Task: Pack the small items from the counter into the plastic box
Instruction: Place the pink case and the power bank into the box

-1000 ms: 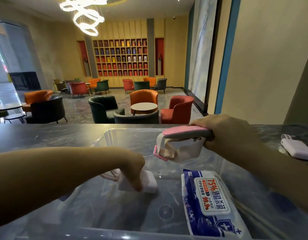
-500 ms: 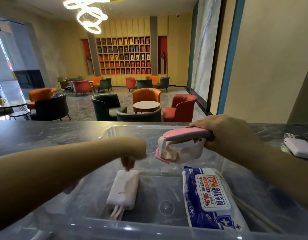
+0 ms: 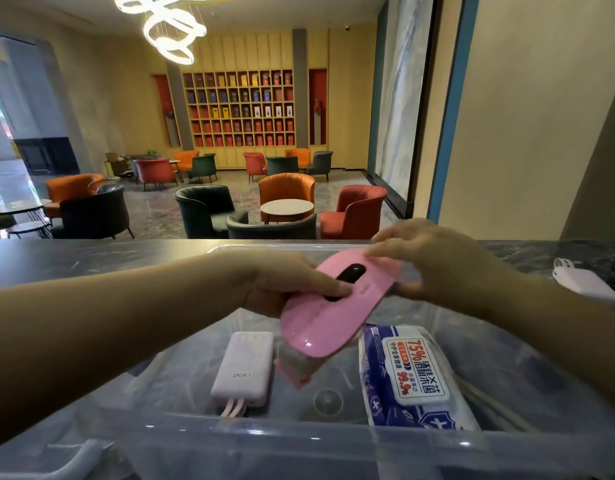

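A clear plastic box [image 3: 299, 441] stands on the dark marble counter in front of me. Inside it lie a white power bank [image 3: 245, 368] at the left and a blue pack of wet wipes [image 3: 413, 379] at the right. Above the box I hold a flat pink device [image 3: 337, 310] with a black oval window, tilted, a pink and white part hanging beneath it. My left hand [image 3: 292, 282] grips its left side, thumb on top. My right hand [image 3: 434, 265] pinches its far right end.
A second white power bank [image 3: 583, 282] with a cable lies on the counter [image 3: 91, 258] at the right, outside the box. Beyond the counter's far edge is a lounge with armchairs and round tables. A wall rises at the right.
My left hand let go of the white power bank in the box, rose and took hold of the pink device. The device turned from edge-on to showing its flat top.
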Tool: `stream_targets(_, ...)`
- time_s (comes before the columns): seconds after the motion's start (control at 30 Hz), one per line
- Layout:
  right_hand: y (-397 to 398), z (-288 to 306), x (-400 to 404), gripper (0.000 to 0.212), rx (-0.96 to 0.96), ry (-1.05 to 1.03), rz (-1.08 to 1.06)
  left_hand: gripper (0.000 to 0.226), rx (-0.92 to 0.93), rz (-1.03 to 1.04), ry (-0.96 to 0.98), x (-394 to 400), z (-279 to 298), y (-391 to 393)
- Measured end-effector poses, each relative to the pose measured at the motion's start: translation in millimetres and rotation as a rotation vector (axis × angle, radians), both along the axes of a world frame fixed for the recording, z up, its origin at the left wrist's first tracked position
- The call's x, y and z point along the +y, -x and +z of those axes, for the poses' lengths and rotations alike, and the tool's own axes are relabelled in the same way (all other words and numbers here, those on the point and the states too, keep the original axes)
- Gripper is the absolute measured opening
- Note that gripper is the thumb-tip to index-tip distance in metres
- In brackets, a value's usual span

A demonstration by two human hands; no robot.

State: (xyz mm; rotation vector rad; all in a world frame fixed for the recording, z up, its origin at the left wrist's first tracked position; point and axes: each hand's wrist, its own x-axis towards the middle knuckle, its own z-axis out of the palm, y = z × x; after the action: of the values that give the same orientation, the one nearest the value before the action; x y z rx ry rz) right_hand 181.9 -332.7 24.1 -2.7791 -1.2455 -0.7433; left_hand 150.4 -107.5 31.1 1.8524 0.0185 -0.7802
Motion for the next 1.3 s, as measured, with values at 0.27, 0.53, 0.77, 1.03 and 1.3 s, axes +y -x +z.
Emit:
stream_targets(0.27, -14.2, -18.6, -52.4, 0.044, 0.367, -0.285, -0.481, 0.024, 0.204, 0.275, -0.121, 7.7, -59.0, 13.7)
stream_targets(0.53, -15.5, -24.7, -55.3, 0.044, 0.466, -0.466, -0.492, 0.033, 0.143, 0.122, -0.416, -12.5, -93.5, 12.2)
stream_targets(0.77, -14.4, -25.0, -55.7, 0.044, 0.448, -0.493, -0.503, 0.114, -0.123, -0.351, -0.664, -9.6, -85.3, 13.0)
stream_targets(1.03, -16.9, -28.8, -58.5, 0.039, 0.482, -0.546, -0.458, 0.113, -0.153, -0.363, -0.720, -17.8, -88.0, 9.7)
stream_targets(1.3, -17.7, -22.0, -126.8, 0.030, 0.455, -0.704, -0.313, 0.040, -0.846, -0.064, -0.993, -63.6, 2.8, -19.9)
